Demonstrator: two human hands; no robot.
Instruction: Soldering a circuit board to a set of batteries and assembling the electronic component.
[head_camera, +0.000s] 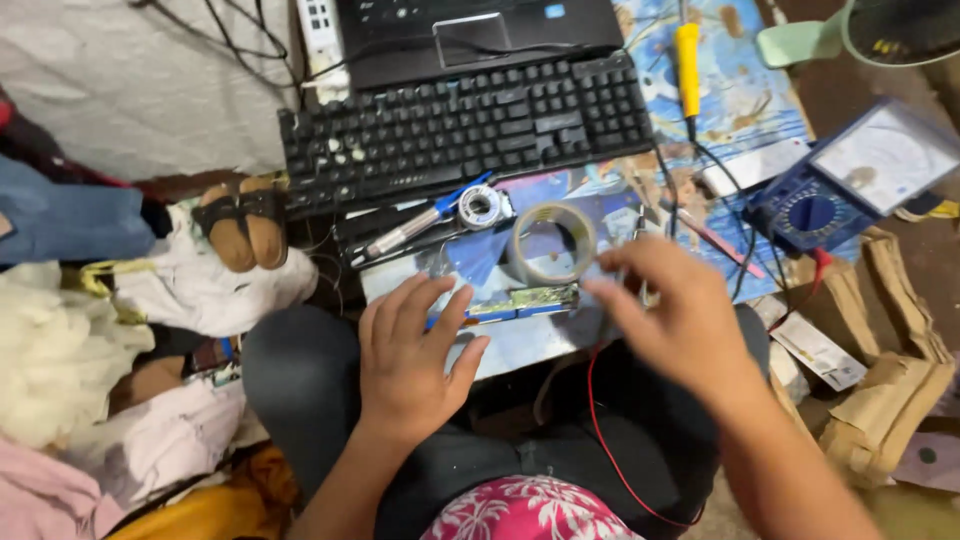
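We spread our left hand (408, 355) flat, fingers apart, beside the narrow circuit board (520, 302) on our lap. Our right hand (672, 315) blurs near its end; its grip we cannot tell. A tape roll (553, 243) stands just behind.

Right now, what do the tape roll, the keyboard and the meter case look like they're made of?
Tape roll: clear glossy plastic film wound on what looks like a tan cardboard core; you can see through the wraps. Keyboard: black matte moulded plastic, keys dusty, some legends worn. Meter: blue hard plastic case, seemingly with a clear glazed window over a pale dial. The left hand and right hand hover nearby, holding none of these.
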